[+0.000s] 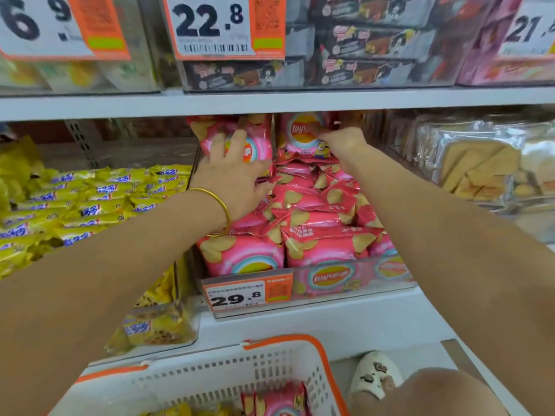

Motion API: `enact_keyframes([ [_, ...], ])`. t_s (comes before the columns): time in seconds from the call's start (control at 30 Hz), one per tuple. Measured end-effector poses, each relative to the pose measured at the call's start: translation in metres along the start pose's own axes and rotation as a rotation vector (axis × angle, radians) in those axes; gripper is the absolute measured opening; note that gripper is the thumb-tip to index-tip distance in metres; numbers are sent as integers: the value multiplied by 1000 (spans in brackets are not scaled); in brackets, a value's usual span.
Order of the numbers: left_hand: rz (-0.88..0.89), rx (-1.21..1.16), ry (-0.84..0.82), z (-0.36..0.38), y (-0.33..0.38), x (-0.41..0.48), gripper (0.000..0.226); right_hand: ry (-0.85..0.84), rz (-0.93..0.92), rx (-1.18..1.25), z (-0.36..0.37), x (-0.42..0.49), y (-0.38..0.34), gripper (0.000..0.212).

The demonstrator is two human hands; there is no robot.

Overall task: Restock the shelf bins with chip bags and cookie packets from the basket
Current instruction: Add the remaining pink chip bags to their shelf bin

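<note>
Left hand [234, 172], right hand [342, 142] on upright pink chip bags [297, 135]

Bright even light; soft blur, edges warped.

This is a shop — the snack aisle of a grocery store. White shelves [300, 100] carry clear bins [387, 273] packed with many copies of the same goods: pink Lay's chip bags [315, 250] and yellow cookie packets [90, 199]. Orange-edged price labels [210, 25] with barcodes hang on the bin fronts — 22.8, 29.8. A white shopping basket [282, 339] with an orange rim sits below.
</note>
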State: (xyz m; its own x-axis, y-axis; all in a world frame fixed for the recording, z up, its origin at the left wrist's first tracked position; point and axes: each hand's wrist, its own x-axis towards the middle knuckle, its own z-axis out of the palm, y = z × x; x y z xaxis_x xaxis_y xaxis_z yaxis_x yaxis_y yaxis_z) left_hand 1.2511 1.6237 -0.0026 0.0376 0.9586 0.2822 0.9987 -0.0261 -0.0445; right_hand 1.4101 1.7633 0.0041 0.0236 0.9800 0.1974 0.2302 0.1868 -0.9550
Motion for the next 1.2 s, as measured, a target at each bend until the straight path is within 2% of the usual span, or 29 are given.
enact_keyframes([
  [0.17,16,18,7,2,-5,3,50,-72,44,-29,2,-5,3,49],
  [0.23,29,28,2,2,-6,3,51,-144,84,-109,0,-6,4,49],
  [0.33,29,23,3,1,-7,3,51,-228,37,-313,0,-4,4,55],
  [0.47,28,24,18,-1,-7,2,50,-205,25,-522,1,1,3,55],
  [0.6,33,27,18,-3,-7,-1,49,-203,59,-583,1,4,7,61],
  [0.73,51,6,5,-9,-5,-5,48,-150,-5,-592,-5,-3,4,68],
  [0.83,87,-72,9,-20,1,-18,47,-131,-109,-604,-20,-32,-9,62],
  [0.97,274,-254,230,-30,12,-68,49,-165,-323,-444,-46,-130,-28,58],
  [1.0,321,-296,289,-32,15,-87,46,-201,-341,-387,-51,-160,-30,54],
  [1.07,365,-377,272,-28,21,-130,39,-326,-371,-347,-54,-212,-21,41],
  [1.13,358,-436,138,-12,22,-175,37,-517,-336,-403,-45,-249,-3,29],
  [1.2,300,-469,-29,13,20,-215,37,-784,-242,-576,-22,-272,28,23],
])
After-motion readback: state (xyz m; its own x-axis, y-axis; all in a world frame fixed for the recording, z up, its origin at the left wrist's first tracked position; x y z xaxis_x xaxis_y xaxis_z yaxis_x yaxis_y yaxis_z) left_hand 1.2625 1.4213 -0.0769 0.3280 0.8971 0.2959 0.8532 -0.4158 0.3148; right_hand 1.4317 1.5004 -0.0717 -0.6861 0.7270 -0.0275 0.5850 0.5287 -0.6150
